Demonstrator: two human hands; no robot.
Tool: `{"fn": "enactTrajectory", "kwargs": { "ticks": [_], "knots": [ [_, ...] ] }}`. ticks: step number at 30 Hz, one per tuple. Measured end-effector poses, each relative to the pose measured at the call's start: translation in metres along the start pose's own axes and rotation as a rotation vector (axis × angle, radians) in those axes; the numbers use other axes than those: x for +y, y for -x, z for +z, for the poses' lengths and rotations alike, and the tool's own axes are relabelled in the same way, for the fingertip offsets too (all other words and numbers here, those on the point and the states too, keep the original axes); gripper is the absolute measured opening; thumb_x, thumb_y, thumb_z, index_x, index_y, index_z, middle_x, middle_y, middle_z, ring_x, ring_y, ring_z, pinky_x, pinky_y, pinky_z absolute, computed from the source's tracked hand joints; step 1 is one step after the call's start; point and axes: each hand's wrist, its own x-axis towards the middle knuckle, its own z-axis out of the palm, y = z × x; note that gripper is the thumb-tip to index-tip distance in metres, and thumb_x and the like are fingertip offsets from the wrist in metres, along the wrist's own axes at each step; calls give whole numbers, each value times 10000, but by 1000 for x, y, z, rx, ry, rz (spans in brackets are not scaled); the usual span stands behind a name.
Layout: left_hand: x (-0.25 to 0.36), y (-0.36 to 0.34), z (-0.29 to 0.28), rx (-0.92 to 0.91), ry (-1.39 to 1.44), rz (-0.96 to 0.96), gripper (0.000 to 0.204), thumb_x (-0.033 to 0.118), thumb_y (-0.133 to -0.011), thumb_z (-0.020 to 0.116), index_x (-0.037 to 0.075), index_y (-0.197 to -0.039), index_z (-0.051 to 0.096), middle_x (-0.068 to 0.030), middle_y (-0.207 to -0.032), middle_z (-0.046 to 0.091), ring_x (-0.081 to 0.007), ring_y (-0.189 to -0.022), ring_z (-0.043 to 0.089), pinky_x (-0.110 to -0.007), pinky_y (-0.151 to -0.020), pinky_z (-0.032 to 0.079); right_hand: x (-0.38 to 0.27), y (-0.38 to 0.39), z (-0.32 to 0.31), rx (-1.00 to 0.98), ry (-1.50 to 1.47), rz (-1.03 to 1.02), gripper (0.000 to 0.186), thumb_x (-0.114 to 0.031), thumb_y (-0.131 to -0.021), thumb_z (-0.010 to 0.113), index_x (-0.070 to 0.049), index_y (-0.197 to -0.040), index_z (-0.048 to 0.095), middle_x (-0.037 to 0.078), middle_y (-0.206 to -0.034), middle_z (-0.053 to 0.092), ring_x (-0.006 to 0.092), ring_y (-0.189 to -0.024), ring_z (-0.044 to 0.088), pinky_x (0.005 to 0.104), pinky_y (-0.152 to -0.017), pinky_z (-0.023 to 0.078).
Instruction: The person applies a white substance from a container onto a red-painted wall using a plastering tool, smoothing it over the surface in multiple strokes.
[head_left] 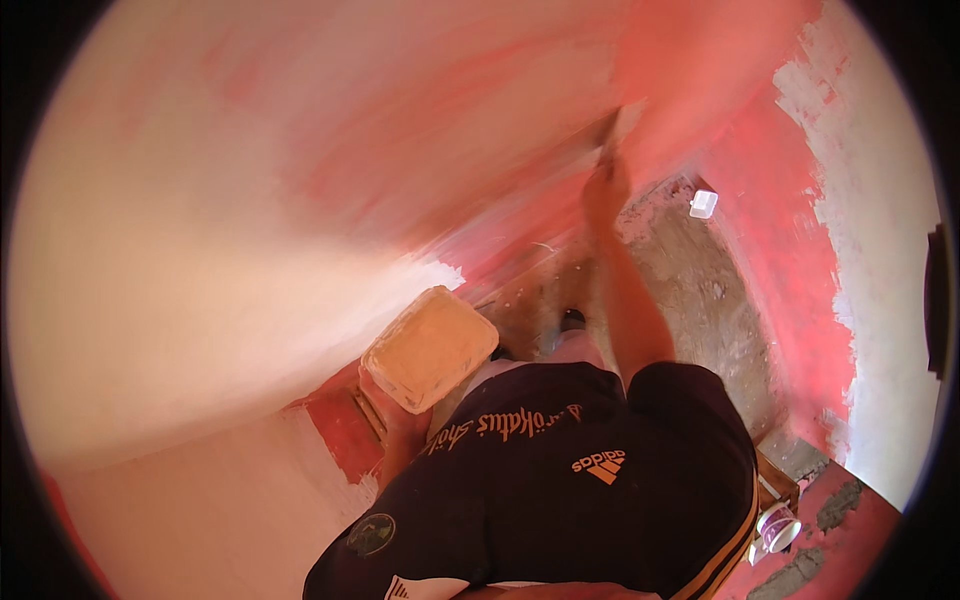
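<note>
We see the right hand (606, 190) grasping a blurred, flat tool (609, 130) at the far, pink-smeared wall (450, 120); nearer and to the left, we observe the left hand (402, 424) grasping a rectangular, pale-topped container (432, 347) from below.

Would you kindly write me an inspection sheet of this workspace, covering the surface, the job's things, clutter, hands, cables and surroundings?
Surface: pale plastered-looking wall with streaky pink-red coating, strongest toward the upper right.
Job's things: beige rounded-rectangular object, tub or board unclear; blurred flat-bladed tool at the wall, contact unclear.
Clutter: small white rectangular item near the far corner; purple-and-white round tub at lower right, beside a brown wooden structure.
Hands: left hand holds the beige object from below; right hand grips the tool.
Cables: nothing seen.
Surroundings: pink-red side wall with a ragged edge against a pale area; stained brown-grey floor.
</note>
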Motion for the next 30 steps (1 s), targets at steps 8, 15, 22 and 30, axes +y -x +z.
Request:
{"fn": "enactTrajectory", "kwargs": {
  "ticks": [8, 15, 22, 30],
  "knots": [
    [36, 5, -60, 80, -27, 14, 625, 559, -1006, 276, 82, -1368, 453, -87, -1343, 537, -255, -1238, 528, -408, -1031, 447, 35, 233, 32, -435, 139, -101, 298, -156, -981, 513, -9, -1227, 595, 197, -1045, 652, 340, -971, 619, 450, -882, 479],
    [74, 16, -111, -115, -161, 18, 617, 524, -1040, 272, 42, -1402, 407, -102, -1353, 526, -201, -1194, 558, -373, -948, 512, 3, 96, 27, 230, -176, -58, 270, -98, -1005, 434, 58, -1085, 639, 197, -1040, 668, 276, -942, 635, 369, -851, 495],
    [87, 11, -136, -77, -167, 45, 575, 512, -1036, 300, 64, -1374, 428, -104, -1359, 500, -212, -1262, 492, -387, -1011, 472, -28, 335, 72, -330, -174, -190, 229, -85, -949, 507, 3, -1118, 635, 208, -943, 656, 384, -876, 633, 492, -763, 490],
    [95, 22, -132, -54, -277, 53, 453, 244, -994, 555, 49, -1364, 380, -100, -1327, 481, -190, -1243, 479, -382, -1001, 462, 33, 139, 42, 202, -176, 122, 332, -248, -1026, 484, 51, -1028, 629, 157, -897, 633, 231, -780, 560, 377, -716, 463]
  ]
}}
